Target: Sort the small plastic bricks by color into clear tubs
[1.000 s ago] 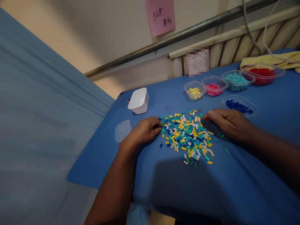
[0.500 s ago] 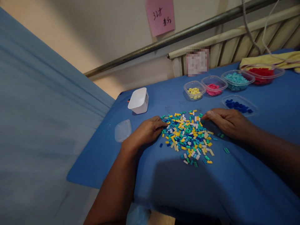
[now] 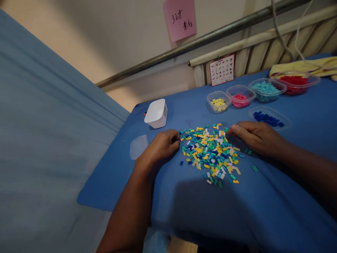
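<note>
A heap of small bricks [image 3: 210,153] in yellow, teal, white and blue lies on the blue cloth [image 3: 237,211]. My left hand [image 3: 160,147] rests at the heap's left edge, its fingers curled and its fingertips pinched on what looks like a small blue brick. At the heap's upper right edge lies my right hand [image 3: 256,137], fingers curled and thumb against forefinger; whatever they hold is too small to see.
A white tub [image 3: 156,113] and a clear lid [image 3: 138,146] sit left of the heap. Clear trays hold yellow [image 3: 218,102], pink [image 3: 240,96], light blue [image 3: 266,88], red [image 3: 296,81] and dark blue [image 3: 268,118] bricks. The cloth's edge drops off at left.
My left hand reached into the heap's left side, then drew back a little with its fingertips pinched. My right hand has stayed where it was.
</note>
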Demonstrator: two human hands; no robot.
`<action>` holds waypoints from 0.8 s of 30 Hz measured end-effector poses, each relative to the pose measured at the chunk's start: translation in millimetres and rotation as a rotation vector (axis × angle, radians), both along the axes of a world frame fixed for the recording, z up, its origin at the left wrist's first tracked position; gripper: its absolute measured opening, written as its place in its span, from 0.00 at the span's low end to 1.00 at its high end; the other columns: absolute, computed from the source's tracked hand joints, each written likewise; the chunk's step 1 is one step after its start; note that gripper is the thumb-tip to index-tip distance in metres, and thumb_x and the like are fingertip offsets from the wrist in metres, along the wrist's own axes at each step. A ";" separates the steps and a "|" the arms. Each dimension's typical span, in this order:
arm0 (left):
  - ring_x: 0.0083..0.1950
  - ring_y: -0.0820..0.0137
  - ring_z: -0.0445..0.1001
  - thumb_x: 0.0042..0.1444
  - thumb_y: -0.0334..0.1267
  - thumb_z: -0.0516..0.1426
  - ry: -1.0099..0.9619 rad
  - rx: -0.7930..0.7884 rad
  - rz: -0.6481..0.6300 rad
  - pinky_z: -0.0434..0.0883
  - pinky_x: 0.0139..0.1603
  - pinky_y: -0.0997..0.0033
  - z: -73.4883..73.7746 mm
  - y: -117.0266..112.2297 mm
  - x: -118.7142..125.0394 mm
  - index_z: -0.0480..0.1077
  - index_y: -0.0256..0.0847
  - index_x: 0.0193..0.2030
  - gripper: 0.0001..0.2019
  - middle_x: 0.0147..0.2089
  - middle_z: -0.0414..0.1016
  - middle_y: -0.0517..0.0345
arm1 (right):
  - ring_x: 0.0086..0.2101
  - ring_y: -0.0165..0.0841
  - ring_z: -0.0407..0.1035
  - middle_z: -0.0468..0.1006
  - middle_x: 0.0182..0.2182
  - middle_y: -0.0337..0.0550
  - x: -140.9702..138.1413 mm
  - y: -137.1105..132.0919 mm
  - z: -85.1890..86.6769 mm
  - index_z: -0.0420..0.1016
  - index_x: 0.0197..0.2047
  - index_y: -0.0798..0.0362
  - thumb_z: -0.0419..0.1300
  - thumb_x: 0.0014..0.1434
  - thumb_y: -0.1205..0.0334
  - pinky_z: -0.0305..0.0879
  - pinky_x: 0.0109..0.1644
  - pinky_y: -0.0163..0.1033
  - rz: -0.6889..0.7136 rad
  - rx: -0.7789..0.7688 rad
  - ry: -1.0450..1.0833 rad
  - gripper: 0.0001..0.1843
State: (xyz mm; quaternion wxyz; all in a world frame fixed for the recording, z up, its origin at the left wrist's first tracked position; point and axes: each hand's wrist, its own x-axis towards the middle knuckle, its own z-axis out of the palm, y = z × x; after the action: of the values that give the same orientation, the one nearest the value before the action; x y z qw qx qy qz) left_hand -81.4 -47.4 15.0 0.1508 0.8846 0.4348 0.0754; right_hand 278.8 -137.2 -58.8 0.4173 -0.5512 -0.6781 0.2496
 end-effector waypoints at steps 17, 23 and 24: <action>0.36 0.63 0.77 0.57 0.33 0.63 -0.070 0.068 0.222 0.69 0.38 0.65 -16.9 20.7 22.5 0.81 0.43 0.40 0.06 0.35 0.83 0.53 | 0.31 0.41 0.79 0.84 0.28 0.39 -6.0 -0.4 5.9 0.85 0.37 0.46 0.57 0.75 0.39 0.75 0.35 0.44 -0.017 0.004 -0.013 0.26; 0.31 0.72 0.73 0.51 0.42 0.70 -0.755 -0.346 0.374 0.70 0.35 0.70 -3.7 3.0 46.4 0.79 0.40 0.38 0.11 0.31 0.78 0.60 | 0.41 0.44 0.83 0.89 0.42 0.44 -21.4 -8.4 15.6 0.87 0.46 0.45 0.63 0.72 0.49 0.79 0.50 0.49 0.003 0.181 0.028 0.12; 0.30 0.73 0.72 0.50 0.43 0.71 -0.835 -0.424 0.365 0.70 0.36 0.71 -1.1 -3.9 56.0 0.79 0.39 0.38 0.13 0.31 0.77 0.61 | 0.43 0.44 0.84 0.89 0.45 0.46 -26.0 -11.2 18.6 0.86 0.49 0.45 0.64 0.71 0.52 0.79 0.52 0.50 0.030 0.228 0.030 0.11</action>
State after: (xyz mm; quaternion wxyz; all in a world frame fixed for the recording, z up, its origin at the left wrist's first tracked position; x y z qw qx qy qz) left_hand -25.5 -51.2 13.9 0.4729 0.6383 0.4907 0.3581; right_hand 252.8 -148.4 -40.1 0.4839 -0.4861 -0.7038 0.1851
